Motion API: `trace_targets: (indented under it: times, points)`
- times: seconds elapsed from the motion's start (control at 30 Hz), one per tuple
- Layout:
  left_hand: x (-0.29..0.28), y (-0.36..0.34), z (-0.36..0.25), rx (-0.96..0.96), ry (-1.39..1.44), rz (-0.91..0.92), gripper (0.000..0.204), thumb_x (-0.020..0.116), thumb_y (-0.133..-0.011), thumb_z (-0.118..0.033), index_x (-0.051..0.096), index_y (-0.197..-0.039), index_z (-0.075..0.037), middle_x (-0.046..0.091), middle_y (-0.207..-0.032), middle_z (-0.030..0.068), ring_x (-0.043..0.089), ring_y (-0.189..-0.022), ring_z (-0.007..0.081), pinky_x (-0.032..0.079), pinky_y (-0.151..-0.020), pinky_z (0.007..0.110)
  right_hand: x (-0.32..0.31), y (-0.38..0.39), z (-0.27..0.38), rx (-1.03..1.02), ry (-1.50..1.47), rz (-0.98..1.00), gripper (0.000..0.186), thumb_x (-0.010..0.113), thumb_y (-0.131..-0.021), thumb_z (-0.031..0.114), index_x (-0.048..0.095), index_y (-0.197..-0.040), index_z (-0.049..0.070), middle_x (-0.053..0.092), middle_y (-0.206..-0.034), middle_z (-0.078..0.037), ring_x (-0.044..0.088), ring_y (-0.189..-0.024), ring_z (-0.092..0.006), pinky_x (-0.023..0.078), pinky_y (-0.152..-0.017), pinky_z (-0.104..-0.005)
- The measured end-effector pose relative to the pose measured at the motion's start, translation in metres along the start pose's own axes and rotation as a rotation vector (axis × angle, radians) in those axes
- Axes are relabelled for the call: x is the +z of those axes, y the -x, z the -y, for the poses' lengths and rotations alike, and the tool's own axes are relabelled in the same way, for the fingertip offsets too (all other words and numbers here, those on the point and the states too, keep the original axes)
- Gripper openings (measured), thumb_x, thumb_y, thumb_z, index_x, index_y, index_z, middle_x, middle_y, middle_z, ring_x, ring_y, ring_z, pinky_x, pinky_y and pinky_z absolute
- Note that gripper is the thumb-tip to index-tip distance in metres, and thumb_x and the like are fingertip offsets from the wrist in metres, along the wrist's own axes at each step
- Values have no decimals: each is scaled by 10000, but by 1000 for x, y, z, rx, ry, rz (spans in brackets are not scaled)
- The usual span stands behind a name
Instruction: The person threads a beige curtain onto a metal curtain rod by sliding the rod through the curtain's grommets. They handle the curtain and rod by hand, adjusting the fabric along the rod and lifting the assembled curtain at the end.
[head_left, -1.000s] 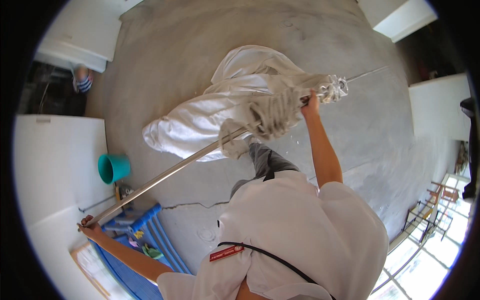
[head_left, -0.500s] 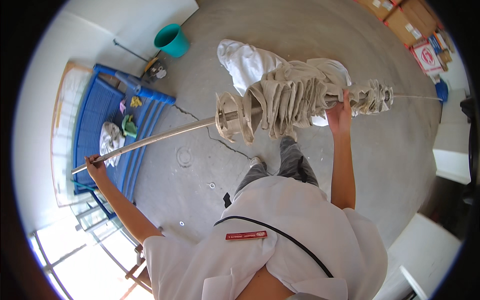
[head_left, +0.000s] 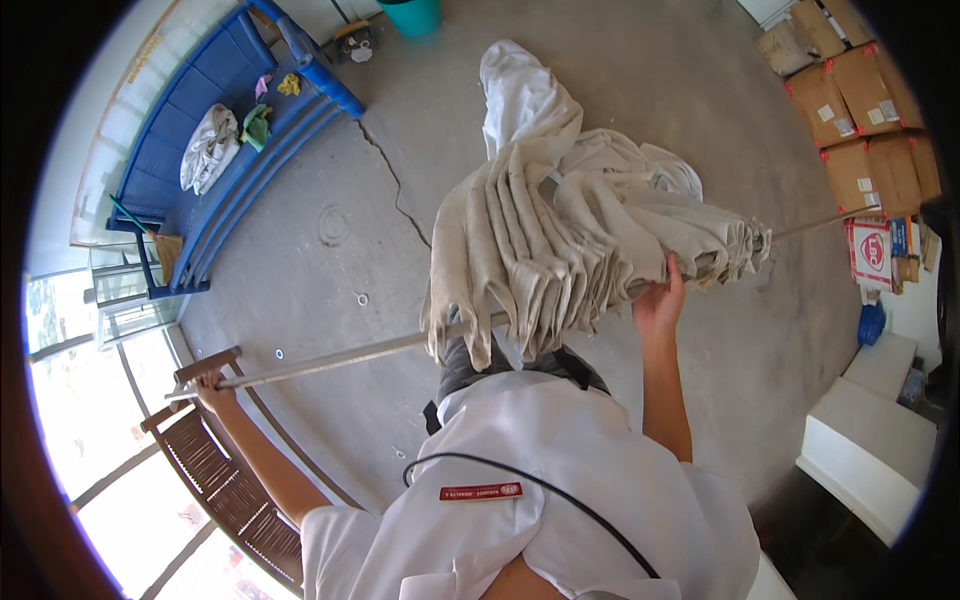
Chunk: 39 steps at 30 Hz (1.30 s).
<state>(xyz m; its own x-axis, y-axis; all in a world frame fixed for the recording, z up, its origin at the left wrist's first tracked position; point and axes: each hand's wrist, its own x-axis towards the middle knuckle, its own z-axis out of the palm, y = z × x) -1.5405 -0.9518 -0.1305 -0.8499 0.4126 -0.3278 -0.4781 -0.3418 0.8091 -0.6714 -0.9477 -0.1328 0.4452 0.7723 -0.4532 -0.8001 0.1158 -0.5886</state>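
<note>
A long metal curtain rod (head_left: 350, 354) runs slantwise across in front of me, its left end lower in the picture. Near that end my left hand (head_left: 212, 388) is closed around the bare rod. Toward the other end hangs a beige curtain (head_left: 530, 240), bunched into many folds along the rod. My right hand (head_left: 657, 305) grips the rod from below, amid the gathered cloth; its fingers are partly hidden by fabric. From the folds, white cloth (head_left: 525, 95) trails away toward the far side and seems to reach the floor.
A blue bench (head_left: 190, 150) with crumpled cloths stands at far left, a brown slatted chair (head_left: 215, 470) nearer. A teal bucket (head_left: 412, 15) is at the back. Cardboard boxes (head_left: 855, 100) are stacked right, above white furniture (head_left: 870, 440). The concrete floor (head_left: 320, 280) has a crack.
My view has turned and shifted. The rod with the curtain sits closer to my body, its left end now in front of the brown chair rather than the blue bench. Both hands keep hold.
</note>
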Motion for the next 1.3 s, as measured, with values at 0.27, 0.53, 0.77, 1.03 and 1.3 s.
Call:
trace_targets:
  times: [0.27,0.53,0.77,1.03,1.3]
  points:
    - [25,75,52,-10,-158,-142,351,476,-1049,-258,361,-742,-131,236,-573,-29,242,-440,98,279,-368,239,-91,-14,-9,145,20,-250,484,508,-1027,342,464,-1374,7,539,-1390,-120,508,-1284,-268,391,-1092,-420]
    - [205,-5,165,-76,-658,307,474,562,-975,-536,551,-1056,-69,605,-860,74,598,-779,205,508,-648,370,-106,-50,-9,-57,-23,-327,478,569,-1007,377,485,-1336,41,570,-1299,-112,529,-1222,-277,408,-1081,-459]
    - [470,29,204,-233,-657,948,806,523,-955,-619,326,-1485,-45,421,-1441,157,542,-1210,312,505,-954,431,-67,-116,76,-230,-183,266,304,565,-1012,317,576,-1133,38,622,-1207,-168,550,-1199,-291,396,-1091,-450]
    - [501,369,257,969,-527,958,567,725,-912,-325,471,-1226,73,342,-1274,261,520,-1072,303,535,-849,415,80,-86,129,-543,-248,372,67,597,-995,198,607,-976,135,680,-1134,-122,610,-1112,-234,467,-1029,-413]
    - [399,639,159,1332,310,2070,258,743,-847,-164,652,-1073,-80,604,-1129,122,545,-1100,317,454,-898,392,221,-9,72,-900,-221,586,205,607,-994,174,489,-1161,189,677,-989,-5,608,-999,-118,504,-740,-251]
